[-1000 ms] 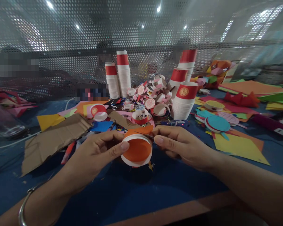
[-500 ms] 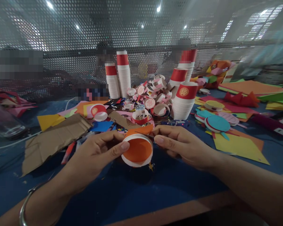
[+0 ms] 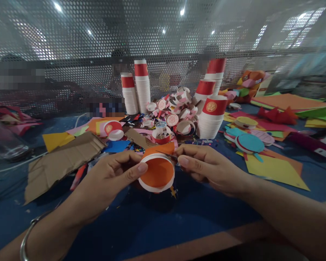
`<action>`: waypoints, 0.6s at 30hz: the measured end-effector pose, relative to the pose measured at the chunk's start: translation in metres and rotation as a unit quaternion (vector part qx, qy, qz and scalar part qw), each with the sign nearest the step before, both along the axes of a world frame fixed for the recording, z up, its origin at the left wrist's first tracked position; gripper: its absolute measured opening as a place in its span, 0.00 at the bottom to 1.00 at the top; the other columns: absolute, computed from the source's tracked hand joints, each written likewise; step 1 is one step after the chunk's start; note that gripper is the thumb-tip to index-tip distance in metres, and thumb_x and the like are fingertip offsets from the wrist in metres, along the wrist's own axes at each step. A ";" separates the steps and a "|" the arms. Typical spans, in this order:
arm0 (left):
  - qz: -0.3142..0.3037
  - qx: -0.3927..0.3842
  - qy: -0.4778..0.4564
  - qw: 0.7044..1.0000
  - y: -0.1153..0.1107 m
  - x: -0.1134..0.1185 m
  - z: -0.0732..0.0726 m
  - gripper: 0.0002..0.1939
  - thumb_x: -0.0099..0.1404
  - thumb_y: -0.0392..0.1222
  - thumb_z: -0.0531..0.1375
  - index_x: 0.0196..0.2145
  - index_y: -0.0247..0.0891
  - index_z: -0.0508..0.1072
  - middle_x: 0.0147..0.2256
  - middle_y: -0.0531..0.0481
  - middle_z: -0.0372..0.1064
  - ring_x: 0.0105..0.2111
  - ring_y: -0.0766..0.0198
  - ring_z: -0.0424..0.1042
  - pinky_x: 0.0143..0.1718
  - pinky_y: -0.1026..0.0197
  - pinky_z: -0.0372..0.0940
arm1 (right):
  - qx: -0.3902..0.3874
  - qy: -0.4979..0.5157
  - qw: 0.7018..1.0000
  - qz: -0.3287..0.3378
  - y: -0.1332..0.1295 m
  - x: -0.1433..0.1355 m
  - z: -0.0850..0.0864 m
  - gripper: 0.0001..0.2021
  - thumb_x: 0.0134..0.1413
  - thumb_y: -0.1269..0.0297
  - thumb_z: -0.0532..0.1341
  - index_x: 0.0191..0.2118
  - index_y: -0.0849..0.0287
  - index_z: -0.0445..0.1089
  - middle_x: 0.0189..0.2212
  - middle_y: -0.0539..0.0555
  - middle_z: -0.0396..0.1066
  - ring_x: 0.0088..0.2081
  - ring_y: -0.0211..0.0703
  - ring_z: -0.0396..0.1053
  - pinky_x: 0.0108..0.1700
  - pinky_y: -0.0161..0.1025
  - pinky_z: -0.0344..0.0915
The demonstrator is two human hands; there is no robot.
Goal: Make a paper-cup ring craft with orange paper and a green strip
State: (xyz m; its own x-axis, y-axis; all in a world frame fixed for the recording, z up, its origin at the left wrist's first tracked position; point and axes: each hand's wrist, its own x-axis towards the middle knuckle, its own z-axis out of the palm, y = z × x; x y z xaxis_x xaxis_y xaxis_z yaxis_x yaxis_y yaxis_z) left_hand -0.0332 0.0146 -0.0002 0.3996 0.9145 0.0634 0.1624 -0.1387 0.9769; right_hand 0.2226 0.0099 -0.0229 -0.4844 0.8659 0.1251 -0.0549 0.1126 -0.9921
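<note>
A grey perforated screen (image 3: 163, 40) stretches across the room's far side, its round holes in close rows, with bright lamps showing above. Before it spreads the surface (image 3: 141, 224), smooth matte blue flecked with scraps, finished by a brownish front edge. At its right lie large flat orange and green sheets (image 3: 290, 100); at its left, a brown cardboard piece (image 3: 62, 163) with a ragged, bent edge.

Tall nested paper cups rise in two groups: slim left stacks (image 3: 143, 87) and wider right stacks (image 3: 210, 125), ribbed white below, glossy red on top. Between them sits a loose heap (image 3: 176, 112) of cut cup bottoms with curling pink strips.

The left hand (image 3: 111, 177) and right hand (image 3: 209, 166) work near the middle, in front of that heap. Right of them lie a flat yellow sheet (image 3: 274, 170) and turquoise paper discs (image 3: 250, 142).

Between the hands is the white-rimmed ring (image 3: 156, 189), shallow and round, orange inside. The left grip pinches its rim, thumb in front. Orange paper (image 3: 159, 148) stands up behind its upper edge. The right grip is closed on a thin dark tool (image 3: 168, 154), its blade lying along that edge; the handle is hidden. A silver bracelet (image 3: 27, 233) circles the left wrist. Smallest is a gold star-like scrap (image 3: 174, 192) beside the ring.
</note>
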 end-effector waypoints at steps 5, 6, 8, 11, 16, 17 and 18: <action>-0.006 -0.001 0.003 1.000 -0.001 0.000 0.001 0.11 0.68 0.49 0.69 0.36 0.39 0.81 0.33 0.50 0.76 0.32 0.65 0.72 0.34 0.65 0.68 | 0.018 -0.004 1.000 -0.001 0.001 0.000 0.001 0.18 0.67 0.47 0.64 0.38 0.59 0.69 0.25 0.42 0.52 0.21 0.29 0.43 0.20 0.32 0.39; -0.005 -0.002 0.002 1.000 -0.001 0.000 0.002 0.11 0.68 0.49 0.69 0.36 0.39 0.81 0.33 0.50 0.76 0.32 0.65 0.72 0.34 0.65 0.68 | 0.021 -0.004 1.000 0.000 0.001 0.000 0.001 0.18 0.67 0.47 0.64 0.38 0.59 0.69 0.25 0.42 0.53 0.21 0.29 0.43 0.20 0.32 0.39; -0.003 -0.001 0.000 1.000 -0.002 0.000 0.002 0.11 0.68 0.49 0.69 0.36 0.39 0.81 0.33 0.51 0.76 0.32 0.65 0.72 0.34 0.65 0.68 | 0.023 -0.006 1.000 0.001 0.001 0.001 0.001 0.18 0.67 0.47 0.64 0.39 0.59 0.70 0.25 0.42 0.52 0.21 0.29 0.42 0.19 0.33 0.38; 0.000 0.005 0.005 1.000 -0.002 -0.001 0.001 0.10 0.68 0.49 0.69 0.35 0.40 0.81 0.33 0.51 0.76 0.32 0.66 0.72 0.34 0.66 0.68 | 0.021 -0.009 1.000 0.003 0.001 0.001 0.001 0.16 0.68 0.49 0.63 0.41 0.58 0.71 0.25 0.43 0.52 0.21 0.30 0.41 0.19 0.33 0.36; -0.009 0.027 0.005 1.000 -0.001 -0.001 0.002 0.07 0.68 0.46 0.69 0.35 0.41 0.82 0.32 0.52 0.77 0.32 0.66 0.73 0.34 0.66 0.69 | 0.026 -0.012 1.000 0.007 0.001 0.002 0.000 0.15 0.70 0.50 0.62 0.41 0.59 0.71 0.24 0.42 0.51 0.20 0.30 0.40 0.18 0.33 0.36; -0.009 0.027 0.006 1.000 0.000 0.000 0.002 0.07 0.68 0.46 0.69 0.35 0.41 0.82 0.32 0.52 0.77 0.32 0.66 0.73 0.35 0.66 0.69 | 0.028 -0.013 0.999 0.009 0.001 0.002 0.000 0.15 0.70 0.51 0.62 0.41 0.59 0.72 0.24 0.42 0.51 0.20 0.30 0.41 0.18 0.33 0.36; -0.010 0.024 0.006 1.000 0.000 0.000 0.002 0.07 0.68 0.47 0.69 0.35 0.41 0.83 0.32 0.52 0.77 0.32 0.66 0.73 0.35 0.66 0.69 | 0.030 -0.014 0.999 0.012 0.001 0.002 0.000 0.14 0.70 0.51 0.62 0.42 0.59 0.72 0.24 0.42 0.50 0.20 0.29 0.41 0.18 0.33 0.36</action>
State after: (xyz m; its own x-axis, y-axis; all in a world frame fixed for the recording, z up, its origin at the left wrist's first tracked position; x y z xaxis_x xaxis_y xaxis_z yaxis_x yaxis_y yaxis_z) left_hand -0.0336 0.0151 0.0021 0.4186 0.9024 0.1024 0.1714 -0.1892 0.9669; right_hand 0.2249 0.0111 -0.0232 -0.5093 0.8451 0.1626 -0.0309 0.1709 -0.9848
